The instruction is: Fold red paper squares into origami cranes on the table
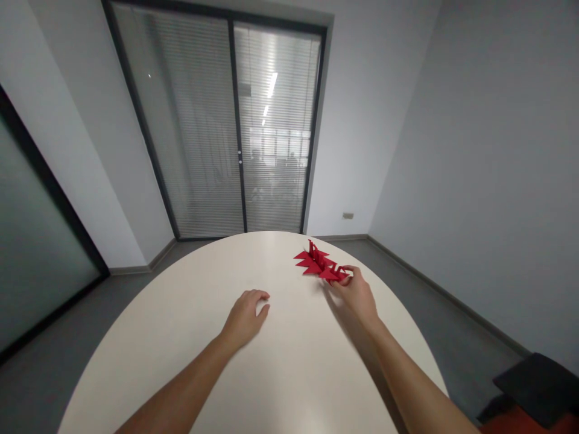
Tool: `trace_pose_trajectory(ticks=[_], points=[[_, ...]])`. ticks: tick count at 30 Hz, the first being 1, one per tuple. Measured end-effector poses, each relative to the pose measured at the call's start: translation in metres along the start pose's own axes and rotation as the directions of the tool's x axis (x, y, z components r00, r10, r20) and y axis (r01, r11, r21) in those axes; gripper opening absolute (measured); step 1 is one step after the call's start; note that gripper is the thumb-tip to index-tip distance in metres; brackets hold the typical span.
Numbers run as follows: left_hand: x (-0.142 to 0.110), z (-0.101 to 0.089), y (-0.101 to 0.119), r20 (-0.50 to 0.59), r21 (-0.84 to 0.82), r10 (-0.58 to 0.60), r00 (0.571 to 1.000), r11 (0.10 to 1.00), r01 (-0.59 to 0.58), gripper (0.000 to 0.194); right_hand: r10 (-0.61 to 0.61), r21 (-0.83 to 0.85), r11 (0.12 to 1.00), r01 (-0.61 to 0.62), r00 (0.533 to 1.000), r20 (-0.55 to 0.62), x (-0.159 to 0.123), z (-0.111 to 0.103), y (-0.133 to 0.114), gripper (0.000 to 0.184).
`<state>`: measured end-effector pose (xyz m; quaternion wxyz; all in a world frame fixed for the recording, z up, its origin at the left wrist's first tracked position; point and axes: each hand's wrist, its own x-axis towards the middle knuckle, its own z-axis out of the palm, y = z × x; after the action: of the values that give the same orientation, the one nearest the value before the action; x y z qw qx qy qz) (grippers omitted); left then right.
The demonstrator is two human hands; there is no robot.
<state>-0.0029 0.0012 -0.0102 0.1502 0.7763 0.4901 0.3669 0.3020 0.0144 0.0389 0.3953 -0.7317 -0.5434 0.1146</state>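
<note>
Several red folded-paper cranes (314, 260) stand close together in a slanting row toward the far right of the round white table (194, 313). My right hand (357, 295) pinches the crane at the near right end of this row between thumb and fingers. Its fingers partly cover that crane, and I cannot tell whether the paper touches the tabletop. To the left, with some distance from the cranes, my left hand (246, 314) is at the table with fingers curved and thumb apart, holding nothing.
Beyond the table's far edge are glass doors (203, 132) with blinds and a dark frame. A wall socket (348, 215) sits low on the white wall. At the lower right is a black and orange chair (540, 389).
</note>
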Motion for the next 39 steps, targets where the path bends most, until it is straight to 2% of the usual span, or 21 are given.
trace_pose_trajectory(ticks=[4,13,19,31,39], points=[[-0.001,-0.001,0.001,-0.003,-0.004,0.007,1.0,1.0,-0.007,0.018,0.071,-0.15,0.987,-0.063,0.996,0.047,-0.008,0.001,-0.003,0.056],[0.0,0.005,0.0,0.001,0.012,0.011,1.0,1.0,-0.011,0.017,0.055,-0.333,0.942,-0.029,0.996,0.069,-0.007,0.007,0.004,0.057],[0.002,0.01,-0.004,-0.006,0.025,0.022,1.0,0.999,-0.022,0.017,0.069,-0.469,0.883,-0.01,0.992,0.109,-0.008,0.007,0.0,0.037],[0.002,0.008,-0.003,0.007,0.045,0.021,1.0,0.999,-0.022,0.017,0.108,-0.452,0.891,-0.046,0.988,0.113,-0.002,0.011,0.003,0.029],[0.002,0.008,-0.004,0.009,0.047,0.024,1.0,0.999,-0.024,0.016,0.112,-0.433,0.899,-0.062,0.989,0.092,0.003,0.015,0.002,0.043]])
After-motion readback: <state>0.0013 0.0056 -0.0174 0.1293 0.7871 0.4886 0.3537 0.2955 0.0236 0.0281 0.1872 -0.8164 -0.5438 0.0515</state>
